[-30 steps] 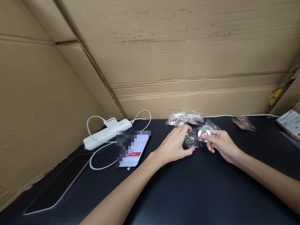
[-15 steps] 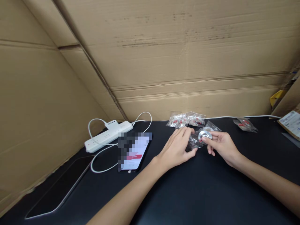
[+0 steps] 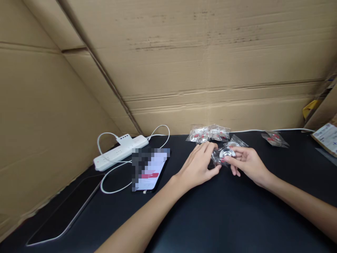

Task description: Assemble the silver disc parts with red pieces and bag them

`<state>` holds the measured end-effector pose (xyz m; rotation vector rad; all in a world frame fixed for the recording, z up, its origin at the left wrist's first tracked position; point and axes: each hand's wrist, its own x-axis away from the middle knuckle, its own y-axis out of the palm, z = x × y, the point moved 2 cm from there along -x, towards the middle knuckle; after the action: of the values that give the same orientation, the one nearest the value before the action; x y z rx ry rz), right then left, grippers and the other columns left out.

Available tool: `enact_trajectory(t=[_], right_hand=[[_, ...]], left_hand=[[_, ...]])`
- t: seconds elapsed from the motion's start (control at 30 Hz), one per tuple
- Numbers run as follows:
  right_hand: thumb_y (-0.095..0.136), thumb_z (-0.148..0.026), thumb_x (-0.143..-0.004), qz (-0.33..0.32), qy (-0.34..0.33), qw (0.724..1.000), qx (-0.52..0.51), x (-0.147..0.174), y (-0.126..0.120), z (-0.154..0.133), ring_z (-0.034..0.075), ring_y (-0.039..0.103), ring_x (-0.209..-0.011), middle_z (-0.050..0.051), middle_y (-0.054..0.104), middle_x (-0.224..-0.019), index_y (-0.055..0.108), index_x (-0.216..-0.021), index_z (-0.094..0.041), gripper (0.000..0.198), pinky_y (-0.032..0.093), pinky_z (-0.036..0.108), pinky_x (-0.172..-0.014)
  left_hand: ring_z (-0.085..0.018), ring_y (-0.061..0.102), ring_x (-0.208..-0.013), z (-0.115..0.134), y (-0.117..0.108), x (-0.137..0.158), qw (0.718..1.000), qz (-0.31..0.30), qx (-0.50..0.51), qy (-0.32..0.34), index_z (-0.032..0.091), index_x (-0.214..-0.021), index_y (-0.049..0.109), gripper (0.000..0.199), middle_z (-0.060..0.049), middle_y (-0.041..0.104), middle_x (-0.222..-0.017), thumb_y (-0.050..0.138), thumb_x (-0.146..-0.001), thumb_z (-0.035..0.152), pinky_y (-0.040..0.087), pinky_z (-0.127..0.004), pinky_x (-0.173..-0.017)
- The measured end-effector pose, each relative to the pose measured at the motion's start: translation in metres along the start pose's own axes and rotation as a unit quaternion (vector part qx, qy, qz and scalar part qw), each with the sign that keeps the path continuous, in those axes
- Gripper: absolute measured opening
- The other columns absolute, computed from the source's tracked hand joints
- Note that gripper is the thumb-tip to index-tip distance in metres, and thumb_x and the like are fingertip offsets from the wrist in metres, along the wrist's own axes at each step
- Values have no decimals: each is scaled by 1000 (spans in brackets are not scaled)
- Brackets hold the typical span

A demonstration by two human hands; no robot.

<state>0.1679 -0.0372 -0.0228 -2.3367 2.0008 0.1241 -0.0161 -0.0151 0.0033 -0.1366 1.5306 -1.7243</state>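
Observation:
Pinched between thumb and fingers of my right hand (image 3: 246, 163) is a shiny round metal disc (image 3: 227, 153), with a small red piece by the thumb tip. Beside its left edge lies a crumpled clear plastic bag (image 3: 216, 156). My left hand (image 3: 198, 163) rests over the table left of that bag, thumb and index finger spread apart around it. The other left fingertips are hidden, so any hold on the bag does not show. Just behind the disc is another clear packet (image 3: 238, 141) with a disc inside.
Several bagged discs with red pieces (image 3: 202, 134) lie by the cardboard wall (image 3: 210, 88). One more packet (image 3: 275, 139) sits farther right. On the left are a lit phone (image 3: 150, 177), a white power strip (image 3: 121, 153) with cables, and a dark tablet-like panel (image 3: 67, 209).
My right hand has brought the metal disc slightly left, closer to the plastic bag, and its face has tilted. My left hand has stayed nearly still.

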Motion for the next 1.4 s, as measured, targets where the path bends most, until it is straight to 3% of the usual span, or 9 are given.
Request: enact_trajectory(t=[0.27, 0.43, 0.53, 0.67, 0.77, 0.9, 1.03, 1.23, 1.4], right_hand=[[79, -37, -74, 28, -26, 999, 10, 2, -2, -3, 8, 52, -42, -2, 59, -54, 69, -92, -12, 33, 42, 20, -38], [79, -38, -73, 21, -27, 999, 22, 1, -3, -4, 8, 50, -41, -2, 58, -55, 70, -92, -13, 32, 39, 20, -36], [80, -38, -72, 35, -42, 997, 48, 0, -6, -3, 9, 50, -44, 0, 61, -61, 73, -94, -16, 32, 40, 21, -38], [78, -40, -74, 48, -74, 992, 92, 0, -10, -2, 12, 53, -50, 3, 66, -72, 74, -97, -20, 31, 46, 26, -44], [77, -41, -75, 49, -83, 986, 135, 1, -11, -1, 13, 53, -50, 3, 67, -73, 74, -100, -21, 32, 46, 28, -46], [77, -42, -75, 27, -58, 991, 119, 1, -11, -2, 11, 52, -49, 4, 68, -76, 74, -99, -20, 33, 45, 26, -44], [77, -44, -74, 5, -25, 994, 108, -1, -12, -6, 7, 46, -44, -1, 58, -62, 74, -89, -16, 31, 38, 22, -40], [77, -45, -73, -38, 26, 994, 101, -1, -10, -11, 7, 45, -42, -4, 51, -50, 72, -84, -13, 34, 34, 21, -40], [75, -43, -77, -74, 19, 992, 101, 0, -7, -9, 7, 46, -40, -3, 55, -53, 69, -87, -13, 32, 36, 20, -39]], left_hand=[[-26, 57, -104, 3, 1, 0, 999, -33, -8, -20, 20, -113, 46, 39, -8, 59, -113, 65, -83, 36, 44, -42, -91], [-28, 58, -105, 5, 2, 1, 997, -45, 52, -41, 21, -117, 46, 55, -10, 58, -118, 70, -78, 52, 47, -44, -90], [-27, 59, -103, 9, -1, 1, 992, -39, 110, -55, 20, -116, 50, 49, -10, 58, -118, 63, -84, 54, 48, -42, -88], [-18, 60, -77, 8, -3, -1, 976, -55, 196, -78, 18, -107, 58, 28, -5, 64, -93, 49, -94, 41, 48, -32, -69], [-14, 55, -64, 3, 0, -1, 962, -84, 240, -103, 19, -99, 63, 20, 0, 63, -74, 55, -91, 35, 43, -27, -60], [-15, 61, -72, -4, 4, -2, 937, -71, 316, -129, 18, -98, 65, 18, -2, 68, -84, 62, -85, 30, 47, -27, -65], [-16, 64, -71, -6, 7, -3, 900, -51, 400, -167, 16, -104, 64, 24, -4, 68, -83, 63, -86, 30, 52, -28, -66], [-19, 68, -86, 0, 7, -3, 914, -23, 379, -140, 18, -107, 66, 24, -5, 71, -95, 64, -85, 27, 54, -33, -80], [-19, 69, -82, 3, 11, -1, 897, -50, 415, -140, 17, -106, 66, 23, -5, 71, -89, 63, -87, 28, 55, -35, -79]])
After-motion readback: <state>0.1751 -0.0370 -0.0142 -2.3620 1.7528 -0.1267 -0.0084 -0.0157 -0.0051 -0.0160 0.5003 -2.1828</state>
